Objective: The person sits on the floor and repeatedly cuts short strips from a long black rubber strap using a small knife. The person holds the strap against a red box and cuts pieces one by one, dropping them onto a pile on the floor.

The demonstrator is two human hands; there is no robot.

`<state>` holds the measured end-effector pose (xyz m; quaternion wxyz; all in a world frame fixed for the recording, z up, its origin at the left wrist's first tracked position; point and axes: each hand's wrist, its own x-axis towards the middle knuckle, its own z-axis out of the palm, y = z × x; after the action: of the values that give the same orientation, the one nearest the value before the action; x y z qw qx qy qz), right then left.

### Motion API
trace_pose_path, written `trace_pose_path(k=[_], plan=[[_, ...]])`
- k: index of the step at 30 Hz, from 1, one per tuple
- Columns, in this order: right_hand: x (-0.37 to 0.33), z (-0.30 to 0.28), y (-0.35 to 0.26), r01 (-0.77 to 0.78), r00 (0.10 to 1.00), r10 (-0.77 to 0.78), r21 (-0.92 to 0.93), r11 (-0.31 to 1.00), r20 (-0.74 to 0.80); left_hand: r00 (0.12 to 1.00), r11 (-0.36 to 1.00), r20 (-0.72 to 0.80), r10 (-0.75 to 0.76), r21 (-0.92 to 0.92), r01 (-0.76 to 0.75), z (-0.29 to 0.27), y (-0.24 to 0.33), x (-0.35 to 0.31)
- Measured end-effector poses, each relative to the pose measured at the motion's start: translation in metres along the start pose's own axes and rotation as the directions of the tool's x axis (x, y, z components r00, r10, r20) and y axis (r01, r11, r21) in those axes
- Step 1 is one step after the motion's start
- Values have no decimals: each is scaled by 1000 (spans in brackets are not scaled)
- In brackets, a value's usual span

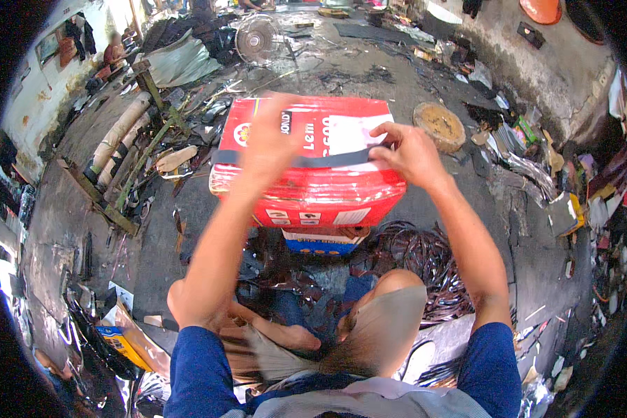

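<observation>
In front of me a red cardboard box (306, 198), shiny as if wrapped in clear film or tape, rests on top of a blue-and-white box (324, 244). Across its upper face runs a flat dark strip (334, 159). My right hand (414, 157) is at the box's right end, thumb and fingers pinched on the strip near a white patch. Over the left half of the box, my left hand (275, 143) is smeared by motion; its fingers cannot be made out, and it covers part of the strip.
A coil of dark, shiny strips (425, 268) lies beside my right knee. Beyond the box are a round wooden block (439, 127) and a standing fan (258, 38). Wooden poles (122, 136) lie to the left. Scraps line both walls; a person (115, 52) sits far left.
</observation>
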<state>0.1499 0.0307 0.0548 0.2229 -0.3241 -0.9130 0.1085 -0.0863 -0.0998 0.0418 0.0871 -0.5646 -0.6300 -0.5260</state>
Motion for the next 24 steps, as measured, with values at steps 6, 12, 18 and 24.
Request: trace_pose_path(k=[6, 12, 18, 24], plan=[[-6, 7, -7, -50, 992, 35, -124, 991, -122, 920, 932, 391, -33, -320, 169, 95, 11, -11], [-17, -3, 14, 170, 968, -191, -133, 976, -161, 944, 957, 329, 5, -277, 91, 103, 19, -17], [-18, -7, 24, 217, 972, -220, -44, 975, -87, 945, 966, 324, 35, -254, 51, 102, 19, -16], [-18, -9, 30, 268, 959, -254, 119, 956, -122, 939, 952, 342, 29, -295, 78, 103, 15, -18]])
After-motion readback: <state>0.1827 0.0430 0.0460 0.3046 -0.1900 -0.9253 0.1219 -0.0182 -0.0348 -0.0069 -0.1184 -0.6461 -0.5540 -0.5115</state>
